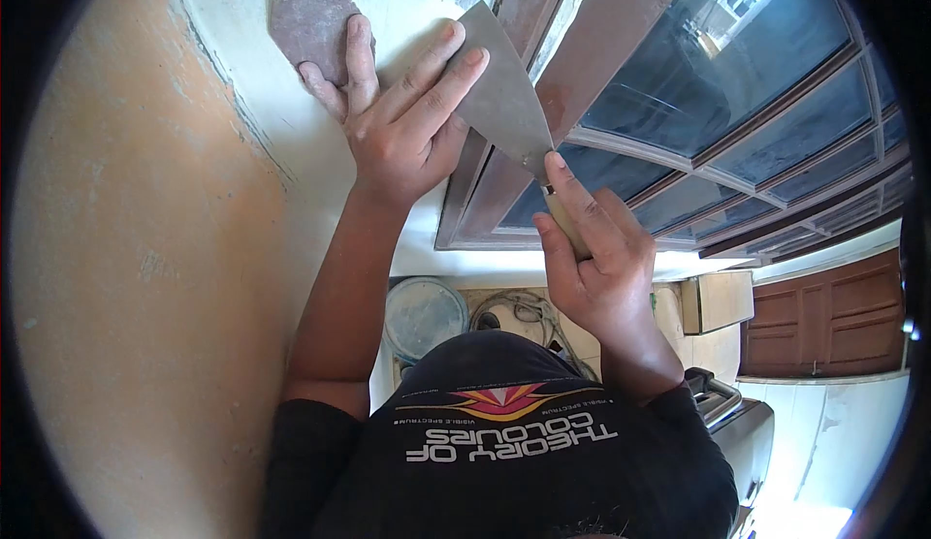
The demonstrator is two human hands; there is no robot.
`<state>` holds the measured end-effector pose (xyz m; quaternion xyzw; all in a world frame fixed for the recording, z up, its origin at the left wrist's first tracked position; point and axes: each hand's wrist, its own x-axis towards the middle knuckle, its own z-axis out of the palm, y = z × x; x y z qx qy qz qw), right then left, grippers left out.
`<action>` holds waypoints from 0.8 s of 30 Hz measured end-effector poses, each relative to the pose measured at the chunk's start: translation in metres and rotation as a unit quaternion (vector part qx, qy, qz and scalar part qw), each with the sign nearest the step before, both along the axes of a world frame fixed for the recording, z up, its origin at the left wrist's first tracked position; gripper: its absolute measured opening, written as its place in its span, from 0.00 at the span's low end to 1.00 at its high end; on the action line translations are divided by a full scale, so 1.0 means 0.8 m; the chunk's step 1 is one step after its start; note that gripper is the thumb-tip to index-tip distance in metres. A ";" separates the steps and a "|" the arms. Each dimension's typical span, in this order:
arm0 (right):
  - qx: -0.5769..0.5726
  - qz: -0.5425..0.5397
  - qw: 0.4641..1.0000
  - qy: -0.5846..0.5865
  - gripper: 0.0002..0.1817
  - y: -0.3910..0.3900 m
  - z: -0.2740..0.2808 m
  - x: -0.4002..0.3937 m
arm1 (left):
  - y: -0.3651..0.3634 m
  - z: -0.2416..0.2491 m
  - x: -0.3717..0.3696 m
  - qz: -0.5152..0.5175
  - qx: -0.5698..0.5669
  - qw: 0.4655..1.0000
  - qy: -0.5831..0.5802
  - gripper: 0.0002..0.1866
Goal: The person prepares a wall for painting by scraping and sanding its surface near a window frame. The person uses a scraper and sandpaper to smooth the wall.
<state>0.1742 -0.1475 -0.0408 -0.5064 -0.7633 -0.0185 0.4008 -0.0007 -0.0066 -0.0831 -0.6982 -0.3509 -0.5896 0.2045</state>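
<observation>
My left hand [398,127] is up by the pale wall. A worn, reddish-brown piece of sandpaper [308,25] is held at its little and ring fingers. The other fingertips touch the edge of a putty knife's wide grey blade [504,88]. My right hand [606,248] is closed round the pale handle of that putty knife [564,221], with the index finger stretched toward the base of the blade. The blade points up and to the left, in front of a brown window frame [572,64]. My left thumb is mostly hidden.
A scuffed orange wall [145,277] rises on the left, meeting the pale wall [228,6] at a rough corner. Glass panes [718,54] fill the right. Below are a blue round lid or bucket top [427,316], coiled hose or cable [529,311] and a wooden box [718,301].
</observation>
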 end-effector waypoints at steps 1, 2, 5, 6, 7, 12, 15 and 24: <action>0.000 -0.002 1.000 0.002 0.30 0.000 -0.002 0.001 | 0.000 0.001 -0.001 -0.005 -0.002 1.000 0.003 0.21; 0.009 -0.002 1.000 -0.002 0.30 0.000 -0.006 0.002 | 0.001 0.001 -0.001 -0.007 -0.001 1.000 0.005 0.21; 0.031 0.006 1.000 -0.004 0.31 0.006 -0.006 -0.002 | 0.002 0.003 -0.001 -0.023 0.029 0.999 0.007 0.26; 0.038 0.008 0.999 0.003 0.31 0.005 -0.007 -0.004 | 0.002 0.005 0.000 -0.026 0.013 1.000 -0.004 0.25; 0.036 0.008 0.999 0.003 0.31 0.006 -0.010 -0.004 | 0.001 0.006 0.001 -0.030 -0.004 0.999 -0.014 0.23; 0.026 0.008 0.999 0.034 0.30 0.008 -0.012 -0.003 | 0.000 0.012 0.003 -0.018 0.002 1.000 -0.015 0.24; 0.032 0.008 0.999 0.017 0.30 0.010 -0.004 -0.003 | 0.003 0.012 0.004 -0.026 0.005 0.999 -0.027 0.24; 0.024 0.030 0.998 0.050 0.30 0.002 -0.031 0.012 | 0.004 -0.009 -0.003 0.015 0.039 0.999 0.018 0.21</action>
